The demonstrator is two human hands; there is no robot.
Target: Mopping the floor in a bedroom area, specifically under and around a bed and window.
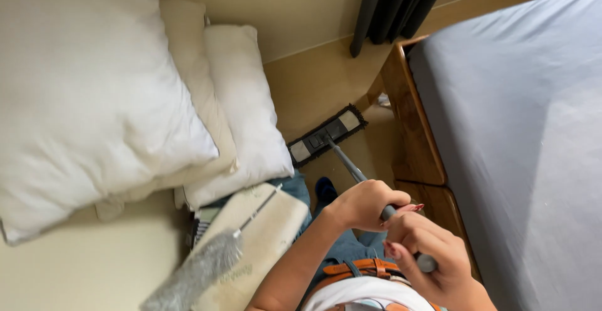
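Both hands sit closest to view, wrapped around the grey mop handle [357,174]: the left hand [364,204] is closed around the pole higher up its length, and the right hand [426,251] is curled shut around the top end just behind it, red-painted nails showing on its fingers. From that grip the handle runs down and away to the flat mop head [327,134], a dark rectangular pad with pale patches, which lies flat on the tan floor [320,79] in the gap between the pillows and the bed. At the right, the bed [520,129] carries a grey sheet and sits in a wooden frame [411,129], whose corner is near the mop head. At the left, 3 white pillows [94,98] lean stacked against one another on a pale surface [81,267], the nearest one just beside the mop head. Below them a grey fluffy duster [191,276] with a thin metal shaft lies across a beige cushion [263,236]. Dark curtains [398,4] hang down to the floor at the top. An orange belt [351,267] and blue jeans show at the person's waist, with 1 blue shoe [325,189] on the floor beneath the handle.
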